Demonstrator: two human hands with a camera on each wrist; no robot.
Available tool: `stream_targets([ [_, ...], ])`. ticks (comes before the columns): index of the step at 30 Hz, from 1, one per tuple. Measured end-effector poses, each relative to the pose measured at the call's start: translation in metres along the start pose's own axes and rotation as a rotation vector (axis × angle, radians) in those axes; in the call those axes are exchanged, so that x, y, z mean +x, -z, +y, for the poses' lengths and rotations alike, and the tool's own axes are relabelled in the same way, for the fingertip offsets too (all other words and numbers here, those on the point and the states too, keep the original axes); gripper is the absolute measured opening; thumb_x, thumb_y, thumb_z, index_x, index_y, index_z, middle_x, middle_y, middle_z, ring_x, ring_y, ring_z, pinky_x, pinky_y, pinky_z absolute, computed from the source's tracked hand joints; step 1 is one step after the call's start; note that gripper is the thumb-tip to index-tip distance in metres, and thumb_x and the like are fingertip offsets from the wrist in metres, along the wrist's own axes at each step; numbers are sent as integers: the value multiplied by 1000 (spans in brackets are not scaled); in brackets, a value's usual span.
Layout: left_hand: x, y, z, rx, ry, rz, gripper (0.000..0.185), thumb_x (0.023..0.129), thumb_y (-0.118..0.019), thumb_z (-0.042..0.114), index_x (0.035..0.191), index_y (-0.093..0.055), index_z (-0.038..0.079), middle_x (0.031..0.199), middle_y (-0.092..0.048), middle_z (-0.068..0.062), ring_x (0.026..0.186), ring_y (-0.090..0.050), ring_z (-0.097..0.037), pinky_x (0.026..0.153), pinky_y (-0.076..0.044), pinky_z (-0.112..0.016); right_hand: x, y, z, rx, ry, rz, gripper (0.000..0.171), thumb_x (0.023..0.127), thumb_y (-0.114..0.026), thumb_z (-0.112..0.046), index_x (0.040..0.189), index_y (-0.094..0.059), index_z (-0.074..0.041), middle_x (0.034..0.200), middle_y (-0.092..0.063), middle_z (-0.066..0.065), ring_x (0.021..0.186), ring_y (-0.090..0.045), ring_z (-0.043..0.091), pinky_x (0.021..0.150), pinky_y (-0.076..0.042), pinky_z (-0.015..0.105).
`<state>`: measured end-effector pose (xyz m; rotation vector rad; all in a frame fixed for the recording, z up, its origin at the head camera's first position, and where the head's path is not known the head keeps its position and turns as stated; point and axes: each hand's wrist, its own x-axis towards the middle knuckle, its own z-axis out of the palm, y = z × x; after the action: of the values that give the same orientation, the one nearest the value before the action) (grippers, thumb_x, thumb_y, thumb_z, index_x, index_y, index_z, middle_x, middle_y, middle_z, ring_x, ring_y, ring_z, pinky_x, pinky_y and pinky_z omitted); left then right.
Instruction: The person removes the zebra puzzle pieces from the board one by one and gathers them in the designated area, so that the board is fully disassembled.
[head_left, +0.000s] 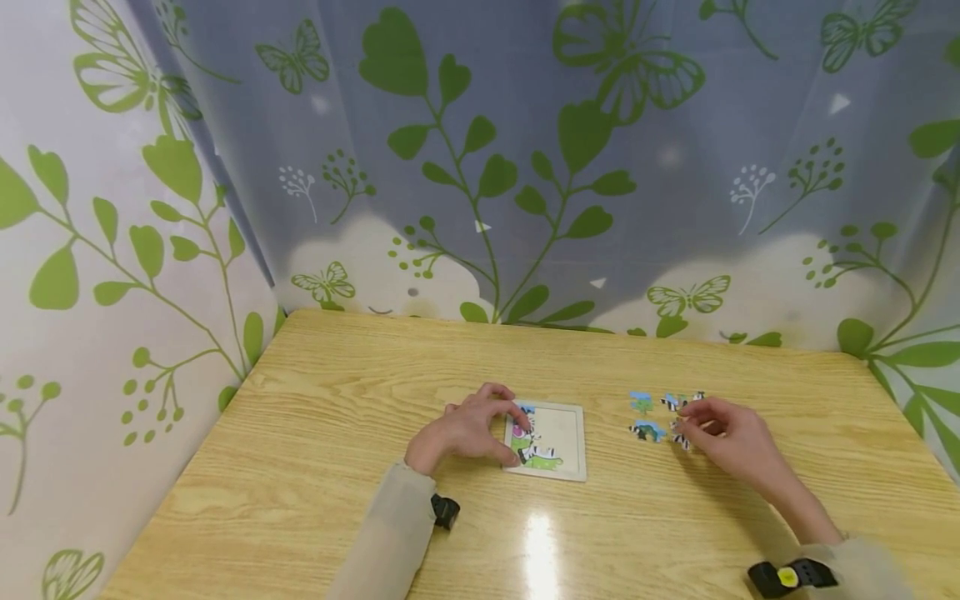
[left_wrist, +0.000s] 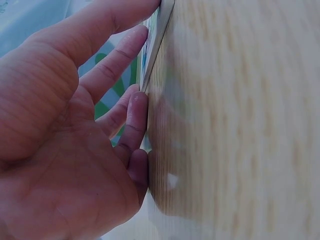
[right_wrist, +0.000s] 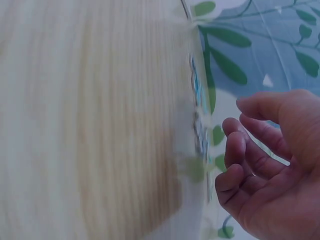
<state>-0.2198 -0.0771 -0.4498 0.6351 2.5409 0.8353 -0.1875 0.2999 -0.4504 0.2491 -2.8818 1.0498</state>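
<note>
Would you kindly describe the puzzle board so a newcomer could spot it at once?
On the wooden table, find the left hand; it reaches over the left edge of the puzzle board. Unlike the small loose pieces to the right, this is a larger, pale-rimmed square, partly filled with picture.

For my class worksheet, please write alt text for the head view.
A person's left hand touches a partly filled puzzle tray; the right hand is at loose puzzle pieces. Behind the wooden table hangs leaf-patterned fabric.
</note>
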Motion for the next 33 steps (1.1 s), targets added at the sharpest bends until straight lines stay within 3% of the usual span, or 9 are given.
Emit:
stream_targets([
  [7, 0, 1, 0, -1, 5, 0, 34, 73, -80, 32, 102, -63, 37, 145, -31, 4, 133, -32, -26, 102, -17, -66, 0, -18, -21, 64, 18, -67, 23, 89, -65, -31, 105, -65, -13, 91, -67, 4, 71, -61, 11, 54, -48, 25],
  [16, 0, 0, 0, -7, 8, 1, 34, 72, -80, 33, 101, -63, 38, 145, -31, 5, 134, -32, -25, 103, -15, -67, 5, -43, -46, 107, 128, -110, 17, 88, -67, -27, 100, -66, -15, 83, -66, -3, 66, -59, 6, 55, -47, 24],
  [33, 2, -1, -1, 8, 14, 11, 34, 72, -80, 36, 100, -62, 42, 145, -31, 6, 134, -32, -25, 103, -16, -67, 7, -74, -80, 152, 181, -270, 15, 88, -68, -28, 99, -65, -19, 83, -65, -7, 71, -60, 7, 61, -50, 23],
])
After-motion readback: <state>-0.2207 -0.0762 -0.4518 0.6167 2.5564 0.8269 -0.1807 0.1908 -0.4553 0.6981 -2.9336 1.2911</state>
